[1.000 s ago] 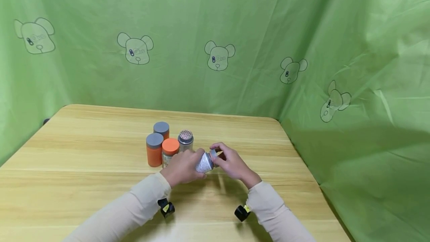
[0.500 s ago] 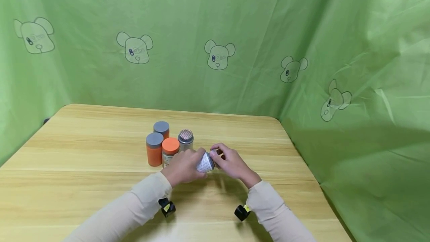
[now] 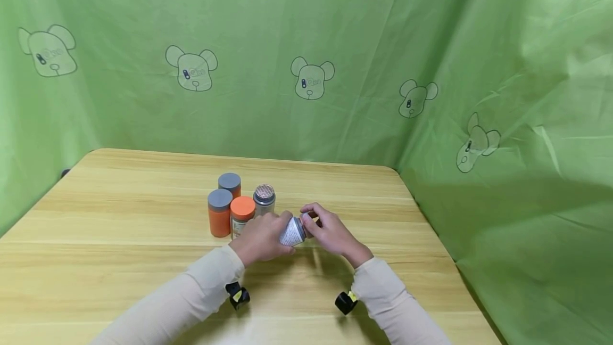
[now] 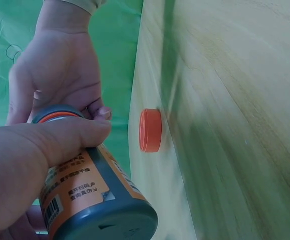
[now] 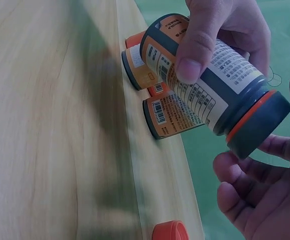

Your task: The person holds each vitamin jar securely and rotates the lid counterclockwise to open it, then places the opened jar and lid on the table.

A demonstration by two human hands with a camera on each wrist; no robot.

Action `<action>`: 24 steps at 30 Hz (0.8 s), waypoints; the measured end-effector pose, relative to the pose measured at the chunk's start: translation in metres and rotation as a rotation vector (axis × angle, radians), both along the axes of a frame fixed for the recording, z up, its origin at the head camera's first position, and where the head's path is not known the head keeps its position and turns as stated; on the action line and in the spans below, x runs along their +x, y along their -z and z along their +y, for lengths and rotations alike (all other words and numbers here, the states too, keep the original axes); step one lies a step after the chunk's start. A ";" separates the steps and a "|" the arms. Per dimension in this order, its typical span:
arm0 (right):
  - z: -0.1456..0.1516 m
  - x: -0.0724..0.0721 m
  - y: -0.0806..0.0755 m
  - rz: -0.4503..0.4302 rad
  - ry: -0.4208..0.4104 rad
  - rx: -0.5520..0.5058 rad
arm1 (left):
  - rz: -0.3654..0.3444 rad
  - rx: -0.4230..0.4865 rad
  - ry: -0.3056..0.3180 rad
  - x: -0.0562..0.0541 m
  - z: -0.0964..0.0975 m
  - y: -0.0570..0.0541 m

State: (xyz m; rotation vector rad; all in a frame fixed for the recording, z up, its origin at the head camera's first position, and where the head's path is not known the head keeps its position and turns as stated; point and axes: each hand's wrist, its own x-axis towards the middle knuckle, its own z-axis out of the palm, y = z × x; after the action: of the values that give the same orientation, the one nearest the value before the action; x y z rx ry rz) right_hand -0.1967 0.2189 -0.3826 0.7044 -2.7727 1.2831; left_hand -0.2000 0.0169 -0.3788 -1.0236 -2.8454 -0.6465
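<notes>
My left hand (image 3: 263,238) grips a bottle (image 5: 235,67) with a white and orange label, held tilted above the table. Its grey lid (image 5: 260,127) points toward my right hand (image 3: 332,236), and a thin orange band shows beneath it. The right hand's curled fingers (image 5: 227,167) meet the lid's edge, while the thumb stands near its other side. Below the bottle lies a loose orange cap (image 4: 151,130), seen in both wrist views but hidden in the head view.
Behind the left hand stand two orange jars with grey lids (image 3: 220,214), a jar with an orange lid (image 3: 242,208) and a capless one (image 3: 265,196) with a silvery top. A green curtain (image 3: 249,116) lines the far and right sides of the wooden table (image 3: 143,201).
My right thumb and fingers have shifted round the grey lid, covering more of it half a second ago than now. The left hand and the bottle stay nearly still.
</notes>
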 end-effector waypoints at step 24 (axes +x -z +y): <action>0.000 0.001 -0.001 -0.034 0.020 0.006 | -0.005 0.015 0.007 0.000 -0.001 0.001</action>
State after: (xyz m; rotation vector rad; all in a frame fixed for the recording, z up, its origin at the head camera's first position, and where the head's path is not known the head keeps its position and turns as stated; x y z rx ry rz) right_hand -0.1953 0.2187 -0.3820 0.6604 -2.8038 1.2959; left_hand -0.1999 0.0162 -0.3795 -1.0321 -2.8385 -0.6705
